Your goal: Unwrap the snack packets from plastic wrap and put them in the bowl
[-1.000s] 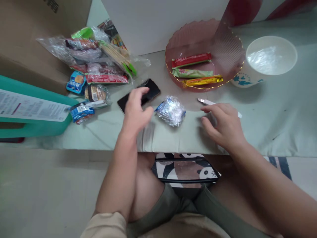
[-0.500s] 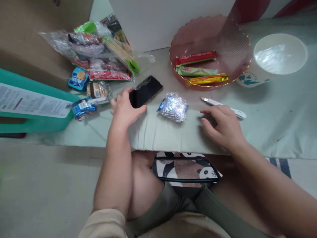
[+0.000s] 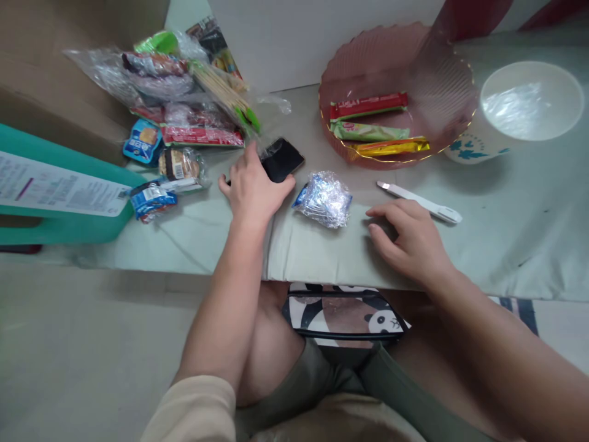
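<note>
My left hand (image 3: 254, 187) lies over the lower left part of a black smartphone (image 3: 286, 158), fingers spread and thumb along its near side. The phone is flat on the cloth, partly hidden by the hand. My right hand (image 3: 409, 239) rests on the cloth with loosely bent fingers, thumb and forefinger apart, nothing between them. Just beyond it lies a white utility knife (image 3: 423, 202), its tip pointing left. Between both hands sits a snack packet (image 3: 324, 199) in blue and silver, wrapped in clear bubble-like film.
A pink ribbed bowl (image 3: 444, 80) with gold rim holds three wrapped bars. Right of it stands a white tub (image 3: 488, 144) with clear film inside. Bagged snacks (image 3: 184, 104) and small packets (image 3: 154, 199) lie left, beside a green container (image 3: 87, 227) and cardboard box (image 3: 55, 73).
My left hand has moved right and slightly up, covering more of the phone, which stays in place. The right hand has barely shifted. The view has turned slightly.
</note>
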Motion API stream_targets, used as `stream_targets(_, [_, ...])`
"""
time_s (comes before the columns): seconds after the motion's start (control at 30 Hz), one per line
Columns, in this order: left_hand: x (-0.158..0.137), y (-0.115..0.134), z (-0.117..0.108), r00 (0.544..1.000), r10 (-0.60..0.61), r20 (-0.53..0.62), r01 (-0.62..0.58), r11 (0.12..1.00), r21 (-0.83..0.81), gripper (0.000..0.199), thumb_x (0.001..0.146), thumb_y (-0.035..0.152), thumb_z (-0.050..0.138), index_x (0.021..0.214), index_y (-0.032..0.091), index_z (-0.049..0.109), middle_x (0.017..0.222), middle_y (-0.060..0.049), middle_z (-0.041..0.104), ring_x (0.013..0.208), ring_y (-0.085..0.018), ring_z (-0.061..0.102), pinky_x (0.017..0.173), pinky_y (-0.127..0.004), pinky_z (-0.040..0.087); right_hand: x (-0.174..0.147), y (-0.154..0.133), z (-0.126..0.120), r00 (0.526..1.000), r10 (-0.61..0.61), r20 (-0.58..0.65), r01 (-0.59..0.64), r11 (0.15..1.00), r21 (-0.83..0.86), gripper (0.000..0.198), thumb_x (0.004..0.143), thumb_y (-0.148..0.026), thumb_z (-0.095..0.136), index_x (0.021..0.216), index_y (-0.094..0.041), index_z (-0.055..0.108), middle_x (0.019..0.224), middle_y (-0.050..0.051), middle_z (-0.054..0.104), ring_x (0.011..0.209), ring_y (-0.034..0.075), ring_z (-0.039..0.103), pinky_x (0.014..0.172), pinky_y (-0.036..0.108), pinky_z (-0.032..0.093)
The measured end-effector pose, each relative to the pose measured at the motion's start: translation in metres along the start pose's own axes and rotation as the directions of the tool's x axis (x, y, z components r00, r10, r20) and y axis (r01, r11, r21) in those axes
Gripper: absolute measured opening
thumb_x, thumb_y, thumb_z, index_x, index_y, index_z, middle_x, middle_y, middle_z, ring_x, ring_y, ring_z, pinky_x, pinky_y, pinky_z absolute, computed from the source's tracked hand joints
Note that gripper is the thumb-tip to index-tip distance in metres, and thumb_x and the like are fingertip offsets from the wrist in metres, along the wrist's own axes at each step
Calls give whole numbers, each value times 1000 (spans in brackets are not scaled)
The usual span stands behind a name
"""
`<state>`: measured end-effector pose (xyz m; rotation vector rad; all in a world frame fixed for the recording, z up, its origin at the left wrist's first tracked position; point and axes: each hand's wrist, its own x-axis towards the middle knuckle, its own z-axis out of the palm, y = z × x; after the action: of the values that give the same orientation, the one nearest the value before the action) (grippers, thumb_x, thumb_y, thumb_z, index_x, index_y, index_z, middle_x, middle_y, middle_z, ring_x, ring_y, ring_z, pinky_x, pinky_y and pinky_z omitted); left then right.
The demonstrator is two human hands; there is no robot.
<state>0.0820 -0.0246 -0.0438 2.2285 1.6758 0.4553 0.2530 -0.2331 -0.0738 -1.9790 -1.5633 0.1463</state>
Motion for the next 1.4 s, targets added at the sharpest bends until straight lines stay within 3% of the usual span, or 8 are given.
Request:
stream_targets(0.23, [7,-10,4,999,-1,-44,-2,999,-52,73,64,39,83,131,23,59,136,-19,68,140,-50,52,123,-75,21,1,-1,1,1000,-8,10,8,1000,9,17,92,-28,56,100,-23,70,93,10,73,91,29,67,80,44,47])
stream_targets(0.37, [-9,-14,-15,984,152,-91,-161,981,-107,67,70,39,84,130,23,59,140,-15,63,141,-44,52,124,-66,30,1,-2,2,1000,-13,21,12,999,35,18,93,-28,55,100,-22,70,94,10,73,92,29,68,81,44,47])
stream_targets(0.43, [-22,-10,-20,933,349,-85,-359,916,-178,48,80,34,77,125,24,60,139,-11,62,138,-35,56,122,-57,39,1,-4,2,999,-20,31,18,999,47,18,94,-28,55,101,-22,71,95,10,73,93,29,68,81,44,47])
stream_targets(0.5, [-35,-4,-16,798,597,81,-564,787,-247,45,80,29,77,122,26,62,140,-9,63,139,-32,55,122,-52,42,2,-5,3,999,-15,39,13,998,55,18,93,-28,55,102,-22,71,94,10,74,93,29,68,82,44,48])
stream_targets(0.6, [-47,5,-5,660,715,230,-661,698,-274,47,80,21,76,125,26,64,152,-10,58,145,-32,51,123,-50,42,3,-9,6,999,12,49,-15,998,62,20,93,-27,55,106,-22,70,96,10,75,95,30,69,85,46,49])
stream_targets(0.93, [-49,17,-1,826,525,204,-315,731,-606,12,97,29,56,89,22,62,117,-8,79,128,-23,70,100,-35,57,9,-12,16,997,79,-5,-76,972,223,39,86,-38,62,121,-22,55,115,14,72,102,32,68,92,51,52])
stream_targets(1.2, [-59,30,4,844,446,299,-72,646,-760,16,93,34,60,81,24,56,112,-7,79,124,-24,70,98,-36,59,6,-13,17,986,163,-24,-139,903,407,71,82,-35,67,144,-27,33,138,15,60,117,29,65,96,46,54])
stream_targets(1.4, [-56,35,6,968,170,187,46,609,-792,19,90,33,59,76,24,50,78,-1,68,80,-16,72,71,-29,59,9,-9,15,981,194,-3,-178,908,380,70,76,-24,62,142,-25,38,123,12,65,109,27,65,95,44,53])
